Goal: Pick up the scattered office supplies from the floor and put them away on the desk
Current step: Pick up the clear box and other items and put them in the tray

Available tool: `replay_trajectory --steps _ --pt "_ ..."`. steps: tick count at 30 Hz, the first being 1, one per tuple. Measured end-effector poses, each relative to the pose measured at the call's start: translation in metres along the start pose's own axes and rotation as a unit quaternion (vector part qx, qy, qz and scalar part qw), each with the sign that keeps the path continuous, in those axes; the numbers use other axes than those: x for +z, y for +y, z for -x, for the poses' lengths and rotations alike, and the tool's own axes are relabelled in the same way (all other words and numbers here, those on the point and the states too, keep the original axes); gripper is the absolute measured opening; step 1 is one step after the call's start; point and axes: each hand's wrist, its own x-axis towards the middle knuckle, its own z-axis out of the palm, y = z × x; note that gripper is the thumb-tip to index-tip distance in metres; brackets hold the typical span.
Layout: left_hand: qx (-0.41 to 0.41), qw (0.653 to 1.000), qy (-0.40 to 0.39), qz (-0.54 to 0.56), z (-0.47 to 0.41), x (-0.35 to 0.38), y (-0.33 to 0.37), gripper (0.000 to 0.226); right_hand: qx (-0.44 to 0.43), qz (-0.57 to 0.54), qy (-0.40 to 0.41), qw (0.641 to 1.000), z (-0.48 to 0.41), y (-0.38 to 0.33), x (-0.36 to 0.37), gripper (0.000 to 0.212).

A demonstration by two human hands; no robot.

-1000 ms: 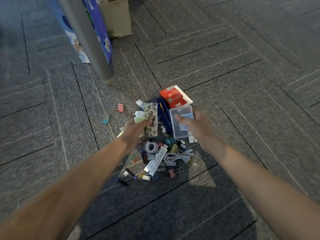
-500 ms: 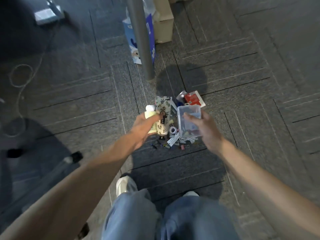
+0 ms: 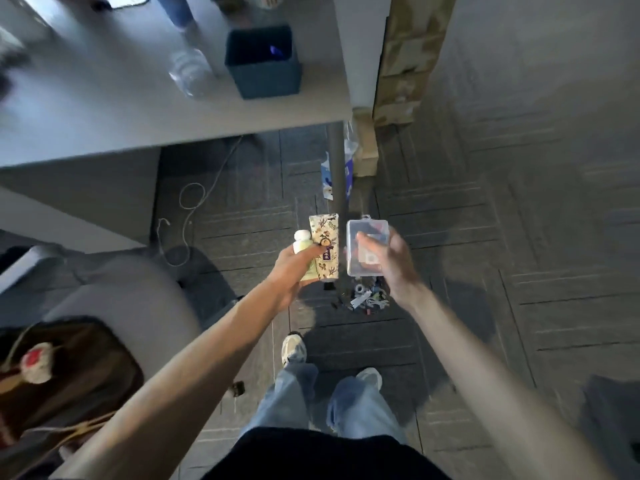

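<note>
Both arms are lifting away from the floor compared with a moment ago. The person is now standing, and the pale grey desk (image 3: 104, 109) is coming into view at upper left, where only its metal leg was showing before. On that desk a clear plastic bottle (image 3: 190, 71) is lying on its side next to a dark blue square container (image 3: 263, 64), which is probably taking the loose items.

Moving rightward, the left grip (image 3: 292, 271) is curling around two things at once: a small pale green bottle with a white cap (image 3: 302, 240) and a floral-patterned cream tube (image 3: 323, 247). The thumb is pressing across both, keeping them side by side for a single trip.

Just beside them, the right grip (image 3: 393, 268) is clasping a clear rectangular plastic box (image 3: 367, 247), with the thumb lying on its upper face, likely to keep it level. Both loads are hanging over the dark carpet, short of the desk edge.

Below the right grip, the leftover heap of small clips and tape (image 3: 367, 299) is lying on the floor near the shoes, awaiting another pass.
</note>
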Motion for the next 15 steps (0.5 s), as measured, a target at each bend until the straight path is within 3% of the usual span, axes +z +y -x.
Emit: replay_trajectory --steps 6,15 --pt "0.063 0.997 0.019 0.046 0.045 -0.015 0.043 0.019 -0.032 0.015 -0.03 0.999 0.027 -0.053 0.013 0.049" --pt "0.133 0.988 0.052 0.054 0.02 -0.075 0.067 0.022 -0.044 0.071 -0.05 0.995 -0.002 -0.085 0.073 0.05"
